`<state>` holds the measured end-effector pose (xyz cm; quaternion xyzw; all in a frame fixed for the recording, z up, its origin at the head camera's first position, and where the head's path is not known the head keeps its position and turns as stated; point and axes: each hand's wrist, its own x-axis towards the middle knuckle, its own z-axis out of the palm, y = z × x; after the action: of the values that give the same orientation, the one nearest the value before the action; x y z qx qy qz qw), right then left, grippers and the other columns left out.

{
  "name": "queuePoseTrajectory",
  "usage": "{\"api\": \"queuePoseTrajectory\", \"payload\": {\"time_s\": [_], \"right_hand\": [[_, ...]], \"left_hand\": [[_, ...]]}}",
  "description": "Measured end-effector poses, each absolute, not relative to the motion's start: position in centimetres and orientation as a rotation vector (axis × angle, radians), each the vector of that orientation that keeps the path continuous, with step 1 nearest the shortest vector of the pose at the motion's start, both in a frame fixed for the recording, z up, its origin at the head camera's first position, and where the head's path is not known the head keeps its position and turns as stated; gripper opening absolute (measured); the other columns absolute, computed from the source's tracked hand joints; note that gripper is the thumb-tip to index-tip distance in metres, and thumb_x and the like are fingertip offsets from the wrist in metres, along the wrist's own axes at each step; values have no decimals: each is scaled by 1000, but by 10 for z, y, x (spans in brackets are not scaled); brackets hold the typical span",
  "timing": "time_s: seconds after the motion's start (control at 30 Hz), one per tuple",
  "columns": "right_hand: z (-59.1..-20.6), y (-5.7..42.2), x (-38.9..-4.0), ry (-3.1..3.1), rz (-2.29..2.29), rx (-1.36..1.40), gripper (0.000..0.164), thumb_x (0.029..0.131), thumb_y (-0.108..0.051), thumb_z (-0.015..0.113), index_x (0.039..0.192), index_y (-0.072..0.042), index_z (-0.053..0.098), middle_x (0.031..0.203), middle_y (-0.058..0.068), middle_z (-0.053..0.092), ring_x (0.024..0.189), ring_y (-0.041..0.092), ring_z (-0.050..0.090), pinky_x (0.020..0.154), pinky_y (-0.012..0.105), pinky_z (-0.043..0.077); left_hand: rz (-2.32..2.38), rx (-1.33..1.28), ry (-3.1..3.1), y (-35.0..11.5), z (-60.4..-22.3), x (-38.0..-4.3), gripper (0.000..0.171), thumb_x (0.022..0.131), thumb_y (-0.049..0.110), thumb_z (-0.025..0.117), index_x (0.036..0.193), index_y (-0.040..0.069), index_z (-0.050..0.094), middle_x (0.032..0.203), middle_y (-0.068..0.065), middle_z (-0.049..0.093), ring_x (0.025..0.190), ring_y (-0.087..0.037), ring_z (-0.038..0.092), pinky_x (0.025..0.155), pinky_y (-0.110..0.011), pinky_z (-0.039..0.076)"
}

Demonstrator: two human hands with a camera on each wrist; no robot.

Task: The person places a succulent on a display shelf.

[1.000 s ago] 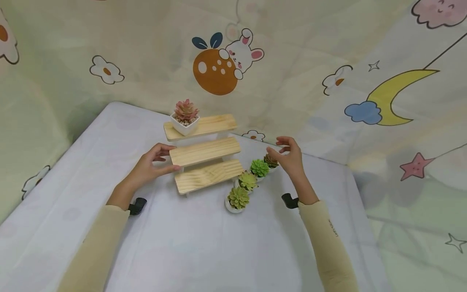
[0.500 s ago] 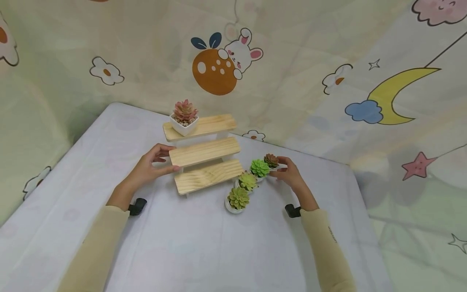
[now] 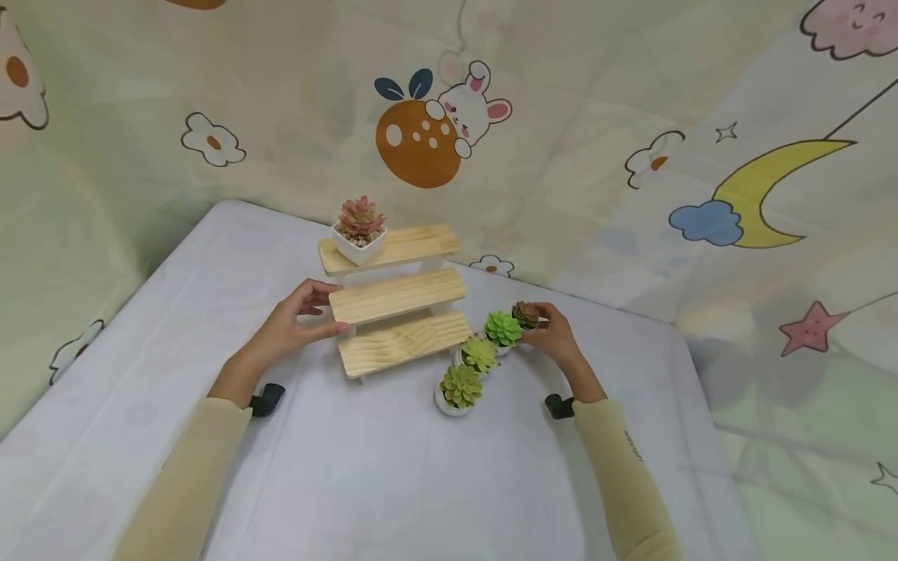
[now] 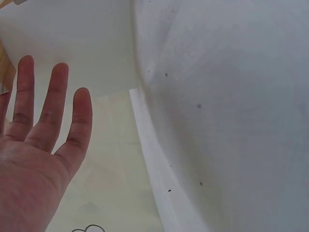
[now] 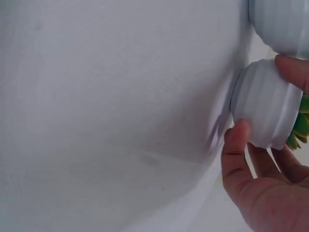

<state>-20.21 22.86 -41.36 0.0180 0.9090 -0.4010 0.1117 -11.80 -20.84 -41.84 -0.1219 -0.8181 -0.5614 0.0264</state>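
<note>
A three-step wooden shelf stand [image 3: 398,294] is in the middle of the head view. My left hand [image 3: 288,323] pinches the left end of its middle board, thumb in front and index finger behind. In the left wrist view, the other fingers [image 4: 50,106] stretch out apart. On the right, my right hand [image 3: 554,336] grips a small potted succulent with reddish-brown leaves [image 3: 525,314]. The right wrist view has its ribbed white pot [image 5: 265,104] between thumb and fingers, upper part partly hidden. A pink succulent in an angular white pot [image 3: 359,227] stands at the top board's left.
Several potted succulents form a slanting row right of the stand: a bright green one [image 3: 503,329], a pale green one [image 3: 479,354] and a yellow-green one [image 3: 460,387] nearest me. A white cloth covers the table [image 3: 393,475]; a patterned curtain [image 3: 561,101] hangs behind.
My right hand has come down from above the reddish-brown succulent and taken hold of its pot from the right. My left hand stays on the stand.
</note>
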Motion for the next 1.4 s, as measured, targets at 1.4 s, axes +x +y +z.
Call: {"api": "queuePoseTrajectory", "payload": {"time_s": [1.4], "right_hand": [[-317, 55, -224, 2644, -1644, -589, 65, 74, -17, 78, 130, -6, 47, 121, 13, 53, 88, 21, 49, 70, 20, 44]], "left_hand": [[-1787, -400, -2498, -208, -418, -116, 53, 77, 20, 77, 119, 8, 47, 131, -8, 51, 109, -18, 51, 95, -42, 41]]}}
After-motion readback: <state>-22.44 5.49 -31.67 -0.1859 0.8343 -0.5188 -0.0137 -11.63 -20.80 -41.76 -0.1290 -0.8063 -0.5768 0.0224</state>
